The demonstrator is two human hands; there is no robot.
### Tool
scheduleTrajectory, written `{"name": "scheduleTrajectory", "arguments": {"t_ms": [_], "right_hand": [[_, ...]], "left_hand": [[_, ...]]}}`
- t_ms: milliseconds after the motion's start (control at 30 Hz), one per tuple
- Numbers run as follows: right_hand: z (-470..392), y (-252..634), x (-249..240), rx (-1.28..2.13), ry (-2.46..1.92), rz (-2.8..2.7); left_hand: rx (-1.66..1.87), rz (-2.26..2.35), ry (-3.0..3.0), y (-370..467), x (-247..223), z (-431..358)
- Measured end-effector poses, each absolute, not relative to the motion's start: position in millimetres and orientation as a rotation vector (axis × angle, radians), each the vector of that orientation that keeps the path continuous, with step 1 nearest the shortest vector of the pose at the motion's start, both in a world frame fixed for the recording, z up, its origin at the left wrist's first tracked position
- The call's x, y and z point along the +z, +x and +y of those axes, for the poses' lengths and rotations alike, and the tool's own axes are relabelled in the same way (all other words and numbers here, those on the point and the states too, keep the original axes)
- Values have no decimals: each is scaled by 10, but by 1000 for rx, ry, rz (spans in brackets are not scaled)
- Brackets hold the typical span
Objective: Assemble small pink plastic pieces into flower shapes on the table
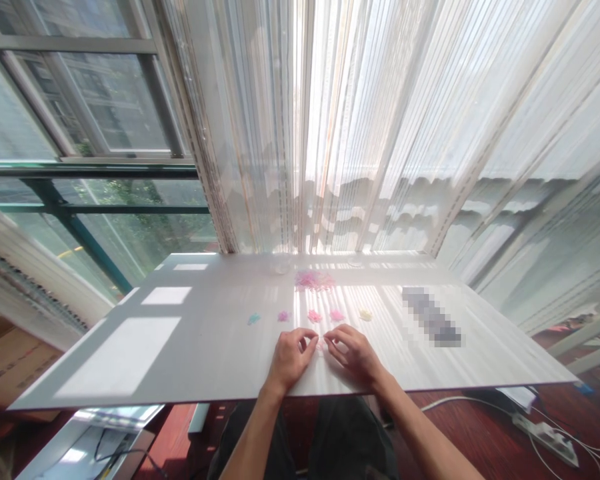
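My left hand [290, 357] and my right hand [353, 353] meet low over the front middle of the white table [220, 360]. Thumb and forefinger are pinched on each, and whatever sits in the tips is too small to make out. Between and just under the fingertips lie a few tiny pale pink pieces [321, 346]. Beyond the hands runs a row of small heaps: teal [253, 319], purple [284, 316], red-pink [314, 316], pink [337, 315] and yellow [365, 315]. Farther back spreads a larger loose pile of pink pieces [314, 280].
A clear round container [281, 264] stands at the table's back, left of the large pile. On the right lies a pixelated dark object [433, 317]. Sheer curtains [370, 133] hang behind the table. A power strip [545, 437] with cables lies on the floor.
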State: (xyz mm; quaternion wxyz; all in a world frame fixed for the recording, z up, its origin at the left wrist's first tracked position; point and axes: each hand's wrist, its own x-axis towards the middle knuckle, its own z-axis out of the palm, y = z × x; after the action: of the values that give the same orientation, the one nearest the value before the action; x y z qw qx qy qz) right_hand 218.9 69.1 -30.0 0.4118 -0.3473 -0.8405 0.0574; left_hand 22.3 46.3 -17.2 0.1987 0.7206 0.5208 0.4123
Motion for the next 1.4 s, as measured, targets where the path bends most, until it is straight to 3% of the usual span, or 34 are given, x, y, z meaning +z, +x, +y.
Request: {"name": "scheduleTrajectory", "arguments": {"t_ms": [367, 733, 1400], "right_hand": [[723, 2291, -166, 268, -909, -1992], [1265, 3171, -284, 33, -1257, -1808], [1114, 2993, -267, -113, -1147, -1869]], "left_hand": [[1250, 1428, 2011, 224, -225, 487], [1263, 1461, 2047, 210, -279, 516], [1101, 1601, 2225, 221, -290, 511]]}}
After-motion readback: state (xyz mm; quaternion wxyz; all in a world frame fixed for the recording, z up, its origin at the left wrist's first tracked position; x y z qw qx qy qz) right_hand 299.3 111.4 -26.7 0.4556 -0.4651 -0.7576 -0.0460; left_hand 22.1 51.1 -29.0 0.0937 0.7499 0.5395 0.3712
